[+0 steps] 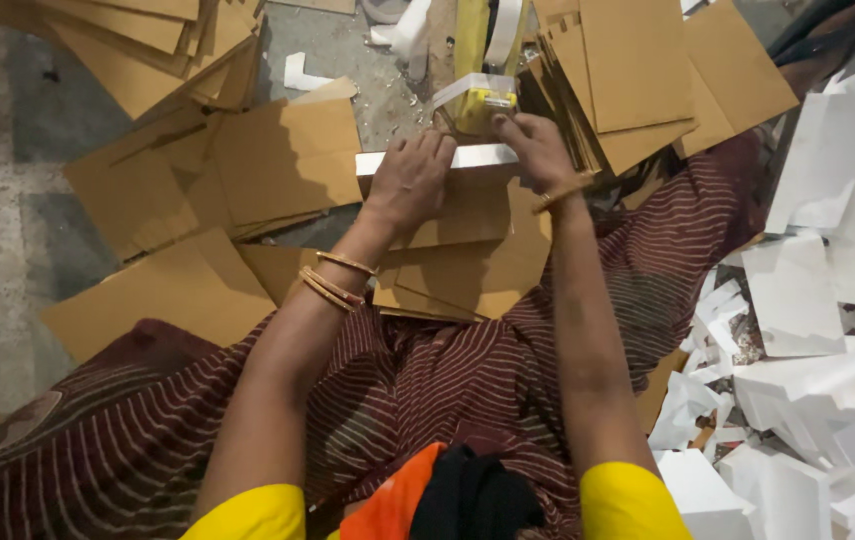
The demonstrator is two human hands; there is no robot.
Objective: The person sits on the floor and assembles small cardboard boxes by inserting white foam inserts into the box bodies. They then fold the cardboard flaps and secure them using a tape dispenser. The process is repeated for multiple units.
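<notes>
A grey concrete floor (8, 200) is seen from above, and it is covered in many places with cut pieces of brown cardboard (278, 160). More brown cardboard sheets are stacked at the top right (638, 70) and at the top left (158, 50). On the right side a big heap of white board pieces (818, 330) is lying. The person is seated on the floor, and a dark red cloth with thin pale stripes (428, 390) is spread over the lap.

A long white strip (478, 157) is held flat along the upper edge of a brown cardboard piece (468, 265), which rests on the lap and on other cardboard below it. The left hand (410, 180) is laid on the strip near its left part, with the fingers pressed down and close together. The right hand (536, 150) is placed at the right part of the strip, the fingers bent over its edge; whether the strip is pinched or only pressed cannot be told. Gold bangles are worn on the left wrist (333, 280) and one on the right wrist (563, 192).

Just behind the hands, a yellow object wrapped with white tape (478, 100) is standing on the floor, touching or almost touching the right fingertips.
</notes>
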